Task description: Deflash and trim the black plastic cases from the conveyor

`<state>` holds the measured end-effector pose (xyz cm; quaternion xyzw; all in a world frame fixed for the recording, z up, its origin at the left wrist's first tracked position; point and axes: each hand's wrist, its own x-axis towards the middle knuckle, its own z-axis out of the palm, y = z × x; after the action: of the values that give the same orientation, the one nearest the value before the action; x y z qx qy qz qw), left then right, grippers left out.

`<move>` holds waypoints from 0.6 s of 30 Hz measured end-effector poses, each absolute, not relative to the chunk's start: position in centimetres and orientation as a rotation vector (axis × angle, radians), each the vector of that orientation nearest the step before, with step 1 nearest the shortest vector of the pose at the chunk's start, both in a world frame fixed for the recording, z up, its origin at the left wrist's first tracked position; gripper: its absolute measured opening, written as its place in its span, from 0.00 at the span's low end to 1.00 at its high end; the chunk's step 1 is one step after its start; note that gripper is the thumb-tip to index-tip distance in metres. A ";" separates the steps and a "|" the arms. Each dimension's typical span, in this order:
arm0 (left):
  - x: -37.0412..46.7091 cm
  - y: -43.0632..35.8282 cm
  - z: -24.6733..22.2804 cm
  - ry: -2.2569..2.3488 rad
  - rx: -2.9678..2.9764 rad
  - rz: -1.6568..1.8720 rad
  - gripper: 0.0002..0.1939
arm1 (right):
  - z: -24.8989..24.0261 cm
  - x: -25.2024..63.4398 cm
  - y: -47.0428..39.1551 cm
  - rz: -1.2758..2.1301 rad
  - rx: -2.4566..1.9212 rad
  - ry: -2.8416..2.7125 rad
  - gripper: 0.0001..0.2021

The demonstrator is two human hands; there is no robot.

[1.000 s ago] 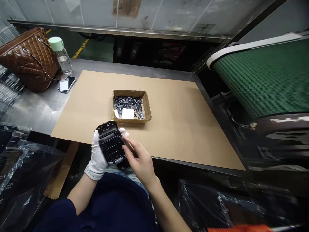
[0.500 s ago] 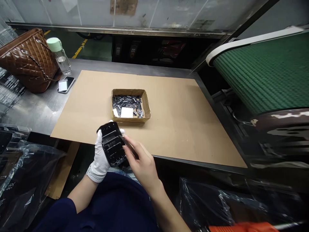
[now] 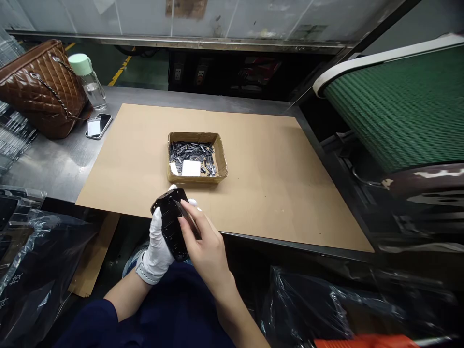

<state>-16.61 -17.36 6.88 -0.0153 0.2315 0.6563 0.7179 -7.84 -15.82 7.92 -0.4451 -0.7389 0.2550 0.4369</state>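
Black shell [image 3: 169, 220] worked between 2 hands. Relative to the preceding view, the shell had tipped and drawn slightly closer to the wearer, and the tip of the thin dark tool [image 3: 182, 209] had shifted towards its far end; the work, as judged here, had thus passed to that end. Whether the tip touched the shell could not be told. The gloved left hand [image 3: 157, 251] was closed on the shell, thumb over its left edge, fingers largely hidden behind. The bare right hand [image 3: 210, 251] was nearly closed, pinching the tool between thumb and forefinger, the narrow gap filled by it. Just beyond the hands, an open box [image 3: 197, 180] held small dark strips [image 3: 192, 151] and a white block [image 3: 191, 168]; it rested on a cardboard sheet [image 3: 271, 169] covering part of the bench [image 3: 72, 154].
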 end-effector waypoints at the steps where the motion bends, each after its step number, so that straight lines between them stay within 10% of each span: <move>1: -16.6 -17.4 6.9 0.521 -0.025 1.457 0.26 | 7.9 -7.8 -15.8 0.634 -1.110 -1.838 0.17; 18: -16.4 -17.3 5.9 0.572 -0.178 1.466 0.21 | 8.2 -7.5 -15.5 0.597 -1.082 -1.912 0.18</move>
<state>-16.44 -17.27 5.88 -0.0802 0.2570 0.6586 0.7027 -7.51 -15.50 8.21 -0.4315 -0.7625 0.2380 0.4192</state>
